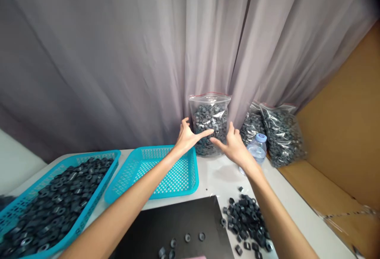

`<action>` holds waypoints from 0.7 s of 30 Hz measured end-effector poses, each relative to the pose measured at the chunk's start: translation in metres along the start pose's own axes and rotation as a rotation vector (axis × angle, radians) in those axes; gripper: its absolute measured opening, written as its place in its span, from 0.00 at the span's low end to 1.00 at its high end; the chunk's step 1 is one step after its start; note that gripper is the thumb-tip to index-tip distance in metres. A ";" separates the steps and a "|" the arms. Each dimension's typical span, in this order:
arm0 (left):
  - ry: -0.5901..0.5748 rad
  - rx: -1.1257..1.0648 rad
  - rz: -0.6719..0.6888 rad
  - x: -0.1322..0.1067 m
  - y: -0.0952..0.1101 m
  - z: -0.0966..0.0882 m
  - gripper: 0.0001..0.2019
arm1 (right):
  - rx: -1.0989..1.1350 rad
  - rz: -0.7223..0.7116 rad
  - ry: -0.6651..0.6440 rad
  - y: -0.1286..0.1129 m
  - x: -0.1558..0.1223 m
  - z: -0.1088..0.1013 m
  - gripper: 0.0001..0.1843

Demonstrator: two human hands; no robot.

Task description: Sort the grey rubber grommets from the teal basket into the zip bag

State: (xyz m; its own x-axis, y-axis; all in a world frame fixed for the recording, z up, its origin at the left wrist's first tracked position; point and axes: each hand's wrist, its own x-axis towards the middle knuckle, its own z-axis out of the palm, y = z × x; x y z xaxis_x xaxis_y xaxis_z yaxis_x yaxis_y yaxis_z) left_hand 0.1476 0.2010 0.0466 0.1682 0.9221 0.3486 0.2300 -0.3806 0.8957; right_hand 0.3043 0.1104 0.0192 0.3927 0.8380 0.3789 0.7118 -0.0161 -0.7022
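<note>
A clear zip bag (210, 117) full of small dark ring-shaped parts stands upright on the table against the curtain. On its left side is my left hand (188, 136), fingers spread and thumb stretched across the bag's front. My right hand (234, 145) is at the bag's right side, also open, its thumb pointing in toward the other thumb. Whether either hand presses on the plastic I cannot tell. Just behind my right wrist stands a water bottle (257, 148) with a blue cap, partly hidden.
A turquoise basket (194, 172) with bare mesh is left of the bag; another basket (114, 164) holds many dark parts. Loose parts (246, 219) lie beside a black mat (190, 215) carrying several more. More filled bags (282, 132) lean near a cardboard box (341, 112).
</note>
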 end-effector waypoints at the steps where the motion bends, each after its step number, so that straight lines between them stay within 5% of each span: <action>1: -0.003 0.034 0.019 -0.013 0.004 -0.008 0.48 | -0.001 -0.024 0.003 -0.004 -0.002 -0.006 0.57; 4: -0.094 0.176 0.195 -0.069 0.022 -0.042 0.28 | -0.005 -0.169 0.084 -0.020 -0.013 -0.024 0.50; 7: -0.440 0.323 0.292 -0.140 0.034 -0.083 0.05 | -0.020 -0.321 0.126 -0.039 -0.037 -0.033 0.34; 10: -0.631 0.500 0.290 -0.198 0.022 -0.113 0.05 | -0.033 -0.487 0.003 -0.051 -0.086 -0.029 0.13; 13: -0.637 0.593 0.248 -0.231 -0.011 -0.130 0.04 | -0.083 -0.654 -0.355 -0.046 -0.152 -0.015 0.11; 16: -0.606 0.622 0.188 -0.245 -0.042 -0.141 0.04 | -0.102 -0.695 -0.541 -0.029 -0.208 0.001 0.13; 21: -0.545 0.596 0.055 -0.264 -0.058 -0.164 0.12 | -0.185 -0.697 -0.458 -0.008 -0.242 0.018 0.10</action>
State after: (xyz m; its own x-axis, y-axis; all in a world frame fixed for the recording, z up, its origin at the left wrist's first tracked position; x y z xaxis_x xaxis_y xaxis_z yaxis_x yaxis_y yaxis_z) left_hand -0.0678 -0.0091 -0.0523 0.6021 0.7956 0.0669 0.6542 -0.5396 0.5300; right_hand 0.1933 -0.0824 -0.0781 -0.4158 0.8267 0.3790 0.8025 0.5296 -0.2747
